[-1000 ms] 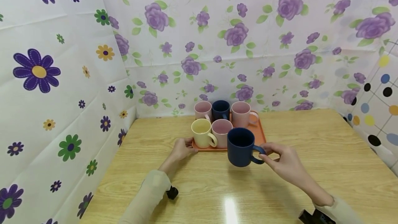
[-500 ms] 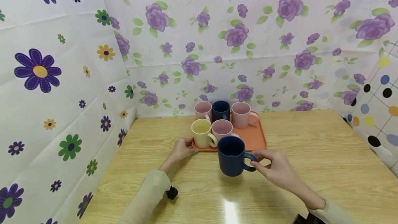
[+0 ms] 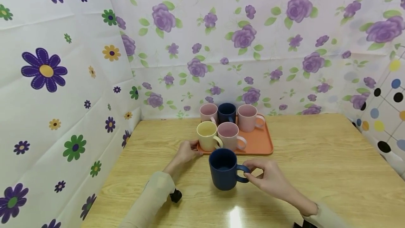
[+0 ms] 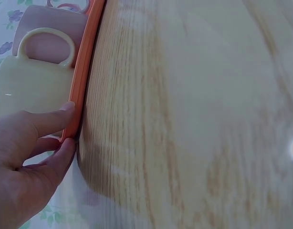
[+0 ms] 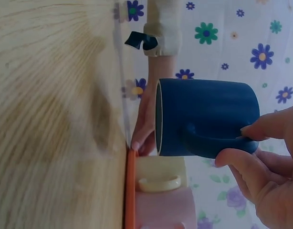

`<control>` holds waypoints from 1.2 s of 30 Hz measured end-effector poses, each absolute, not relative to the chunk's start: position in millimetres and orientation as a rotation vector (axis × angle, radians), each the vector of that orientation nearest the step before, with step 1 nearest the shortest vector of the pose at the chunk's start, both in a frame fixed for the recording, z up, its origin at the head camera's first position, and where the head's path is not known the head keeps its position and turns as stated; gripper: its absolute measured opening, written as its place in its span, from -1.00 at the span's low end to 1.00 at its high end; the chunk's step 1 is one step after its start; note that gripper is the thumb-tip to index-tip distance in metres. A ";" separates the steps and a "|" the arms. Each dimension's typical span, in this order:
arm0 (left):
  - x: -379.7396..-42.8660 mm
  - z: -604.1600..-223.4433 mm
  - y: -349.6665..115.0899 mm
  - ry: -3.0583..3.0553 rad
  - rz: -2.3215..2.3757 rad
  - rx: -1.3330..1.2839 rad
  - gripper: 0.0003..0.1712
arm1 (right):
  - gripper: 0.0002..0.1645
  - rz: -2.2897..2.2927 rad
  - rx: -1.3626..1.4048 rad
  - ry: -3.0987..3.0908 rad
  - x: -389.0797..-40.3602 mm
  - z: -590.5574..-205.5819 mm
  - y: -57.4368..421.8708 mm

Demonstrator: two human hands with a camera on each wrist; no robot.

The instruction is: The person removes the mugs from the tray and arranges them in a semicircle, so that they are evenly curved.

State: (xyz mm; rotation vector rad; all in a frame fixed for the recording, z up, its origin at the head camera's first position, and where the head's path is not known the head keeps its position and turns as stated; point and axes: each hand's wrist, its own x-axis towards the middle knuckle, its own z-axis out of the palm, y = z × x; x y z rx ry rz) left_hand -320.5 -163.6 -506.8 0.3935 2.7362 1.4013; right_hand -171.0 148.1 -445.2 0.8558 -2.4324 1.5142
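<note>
My right hand [image 3: 269,178] pinches the handle of a dark blue mug [image 3: 223,170] between thumb and fingers. The mug is upright above the table, just in front of the tray. In the right wrist view, a pale ring edges the underside of the blue mug [image 5: 208,114]. My left hand [image 3: 185,151] grips the front left corner of the orange tray [image 3: 259,143], with the thumb on its rim in the left wrist view. Beside that hand, a yellow mug [image 3: 206,138] stands in the tray's front row, next to a pink mug [image 3: 227,137].
The tray's back row holds a pink mug [image 3: 208,112], another dark blue mug [image 3: 226,113] and a further pink mug [image 3: 246,119]. The wooden table [image 3: 316,157] extends right of the tray. Flowered sheeting [image 3: 221,38] hangs behind and at the left.
My right hand has carried the blue mug left and toward me, uncovering the tray's front right part and the front pink mug's handle. The left hand keeps its grip on the tray corner.
</note>
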 end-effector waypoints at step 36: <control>-321.1 -512.0 -168.9 2.768 1.371 0.566 -0.50 | -0.81 1.744 1.689 -2.245 -151.7 -489.8 58.8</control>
